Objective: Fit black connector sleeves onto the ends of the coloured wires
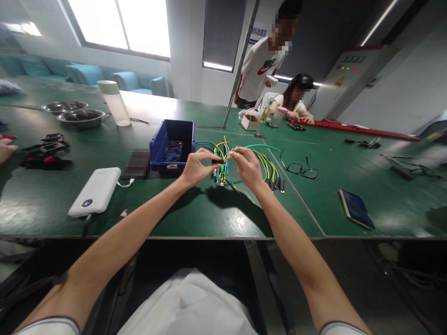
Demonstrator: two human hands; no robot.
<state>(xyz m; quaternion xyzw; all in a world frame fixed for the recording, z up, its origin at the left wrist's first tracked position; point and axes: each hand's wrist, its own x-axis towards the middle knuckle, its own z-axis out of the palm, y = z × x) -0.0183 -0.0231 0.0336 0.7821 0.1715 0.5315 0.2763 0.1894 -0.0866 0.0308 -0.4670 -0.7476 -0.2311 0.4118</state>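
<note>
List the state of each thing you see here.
Left grip: pinched on small black piece
Right grip: pinched on yellow wire
Blue bin: open, partly filled
Bottle: upright, capped
Power bank: flat, cables plugged in
Glasses: unfolded
Phone: face up, screen dark
Cabinet lights: lit

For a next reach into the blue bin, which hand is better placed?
Probably the left hand: it is right beside the bin, though pinching a black piece; the right hand is farther away.

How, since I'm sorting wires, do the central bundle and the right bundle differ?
The central bundle shows metal ring terminals; the right bundle ends in black sleeves. The central bundle splays several ways; the right bundle curves mostly one way. Both show yellow and green.
</note>
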